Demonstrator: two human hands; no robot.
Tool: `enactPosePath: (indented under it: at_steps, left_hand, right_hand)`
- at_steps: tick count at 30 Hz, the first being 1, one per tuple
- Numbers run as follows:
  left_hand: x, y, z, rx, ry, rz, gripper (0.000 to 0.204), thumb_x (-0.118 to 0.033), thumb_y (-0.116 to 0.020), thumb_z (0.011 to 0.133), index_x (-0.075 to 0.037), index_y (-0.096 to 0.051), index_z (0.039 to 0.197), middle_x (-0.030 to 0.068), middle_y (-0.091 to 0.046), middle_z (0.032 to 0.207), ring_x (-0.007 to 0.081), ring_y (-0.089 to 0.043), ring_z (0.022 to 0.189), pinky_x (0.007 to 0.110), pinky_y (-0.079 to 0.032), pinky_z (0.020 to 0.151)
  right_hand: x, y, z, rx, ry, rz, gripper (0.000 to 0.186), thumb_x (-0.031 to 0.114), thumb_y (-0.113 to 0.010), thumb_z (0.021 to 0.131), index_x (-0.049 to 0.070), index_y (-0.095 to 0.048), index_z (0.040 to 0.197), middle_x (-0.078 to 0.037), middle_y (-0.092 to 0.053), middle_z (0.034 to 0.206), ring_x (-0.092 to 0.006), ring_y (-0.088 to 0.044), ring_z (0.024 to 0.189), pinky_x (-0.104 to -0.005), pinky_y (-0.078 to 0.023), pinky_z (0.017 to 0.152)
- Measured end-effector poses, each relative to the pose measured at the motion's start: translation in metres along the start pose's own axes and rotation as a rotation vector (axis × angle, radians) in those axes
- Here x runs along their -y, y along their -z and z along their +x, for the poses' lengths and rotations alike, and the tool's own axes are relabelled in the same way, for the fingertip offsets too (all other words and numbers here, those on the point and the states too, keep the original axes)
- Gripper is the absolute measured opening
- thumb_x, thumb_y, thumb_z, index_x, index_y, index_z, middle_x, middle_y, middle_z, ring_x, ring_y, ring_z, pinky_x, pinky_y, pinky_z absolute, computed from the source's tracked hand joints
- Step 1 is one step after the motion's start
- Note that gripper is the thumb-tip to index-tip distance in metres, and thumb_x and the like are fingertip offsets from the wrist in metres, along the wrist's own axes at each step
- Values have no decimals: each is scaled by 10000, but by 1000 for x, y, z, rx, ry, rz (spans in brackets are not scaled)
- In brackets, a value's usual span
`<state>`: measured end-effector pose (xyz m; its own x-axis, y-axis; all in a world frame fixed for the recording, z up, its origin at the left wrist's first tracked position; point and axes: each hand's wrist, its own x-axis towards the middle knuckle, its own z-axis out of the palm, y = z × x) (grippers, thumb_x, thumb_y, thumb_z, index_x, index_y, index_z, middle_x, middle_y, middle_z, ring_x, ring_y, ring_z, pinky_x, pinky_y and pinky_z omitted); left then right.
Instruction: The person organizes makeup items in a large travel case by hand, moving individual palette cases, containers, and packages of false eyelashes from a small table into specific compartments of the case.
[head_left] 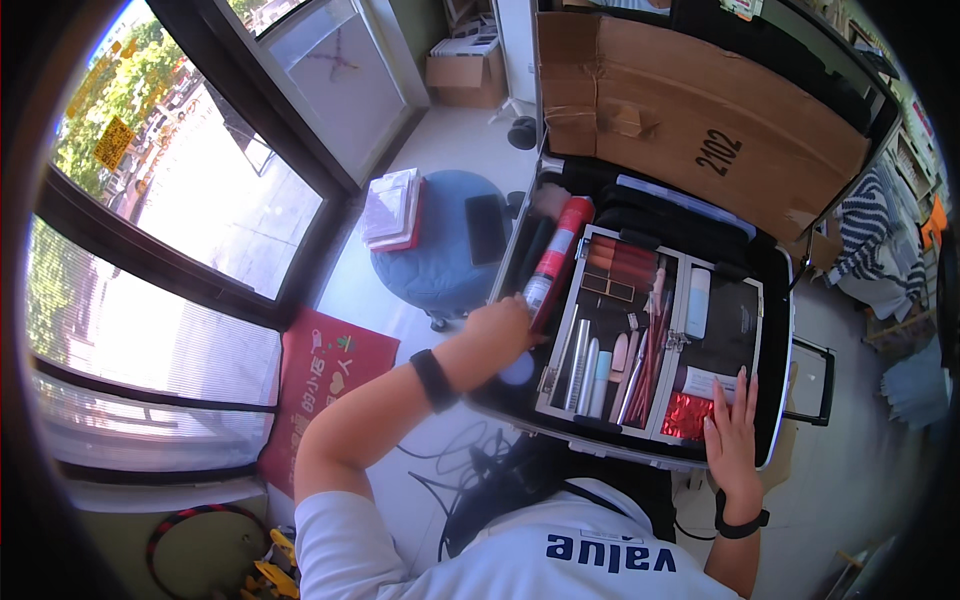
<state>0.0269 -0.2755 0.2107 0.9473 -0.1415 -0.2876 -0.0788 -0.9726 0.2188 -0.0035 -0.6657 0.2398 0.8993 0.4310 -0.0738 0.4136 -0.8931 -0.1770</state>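
The left hand (500, 330), its grip hidden from me, is at the left edge of the case (778, 340) by a red cylinder (565, 240), while the right hand (733, 435) lies spread beside a red packet (688, 416) at the near right corner.

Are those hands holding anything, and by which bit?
The left hand is at the red cylinder's near end; whether it grips, I can't tell. The right hand, spread by the shiny red packet, grips nothing that shows.
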Motion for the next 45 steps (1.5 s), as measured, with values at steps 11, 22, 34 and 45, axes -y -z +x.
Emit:
enactPosePath:
  at_steps: [11,22,34,45]
  left_hand:
    - [75,42,13,-411,79,-554,149,-67,-567,816,-10,-626,940,176,-614,868,358,-581,846,413,-469,768]
    - [224,17,63,-761,1033,-143,859,-524,-724,652,-7,-425,1270,293,-452,1221,424,-436,1166,469,-384,959]
    - [331,-26,68,-718,1086,-713,995,-636,-716,619,148,-482,1184,281,-563,1170,361,-557,1111,361,-440,927]
    - [289,29,61,-373,970,-824,666,-516,-738,704,76,-639,995,145,-665,943,245,-657,815,334,-502,691]
  right_hand:
    - [4,8,2,134,-87,39,508,182,-420,889,45,-381,1377,-242,-120,1498,-447,-73,1384,-517,-181,1093]
    - [12,14,6,194,-158,-9,513,146,-404,902,67,-328,1404,-182,-105,1520,-387,-57,1404,-469,-152,1116]
    - [2,8,5,169,-88,-15,519,168,-389,899,71,-322,1405,-195,-96,1517,-402,-63,1399,-492,-155,1110]
    - [2,5,1,145,-125,-37,504,197,-364,923,95,-320,1415,-174,-109,1523,-385,-61,1405,-491,-135,1116]
